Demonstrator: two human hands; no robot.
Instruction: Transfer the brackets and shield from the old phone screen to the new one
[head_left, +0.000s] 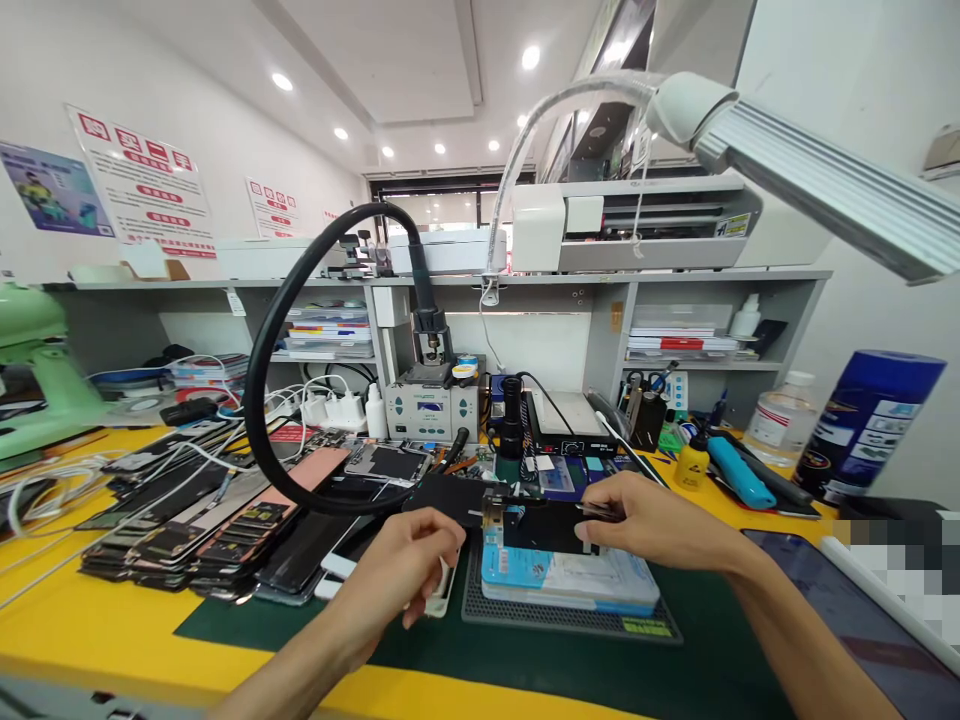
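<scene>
My right hand (626,510) pinches the right end of a thin black flat phone part (551,526), with a small metallic piece at its left end. Whether it is a screen or a battery I cannot tell. The part is over a blue and white box (570,578), which lies on a grey perforated mat (555,622). My left hand (409,565) is left of the box, its fingers curled in and closed. What they hold, if anything, is hidden. A light-edged phone-like object (441,592) shows just behind and below those fingers.
Stacked phone screens and parts (247,525) cover the left side. A thick black hose (259,370) arches from the hot-air station (431,408). At right are a yellow bottle (691,465), a blue spray can (866,425) and a dark tablet (855,610). A lamp (825,170) hangs overhead.
</scene>
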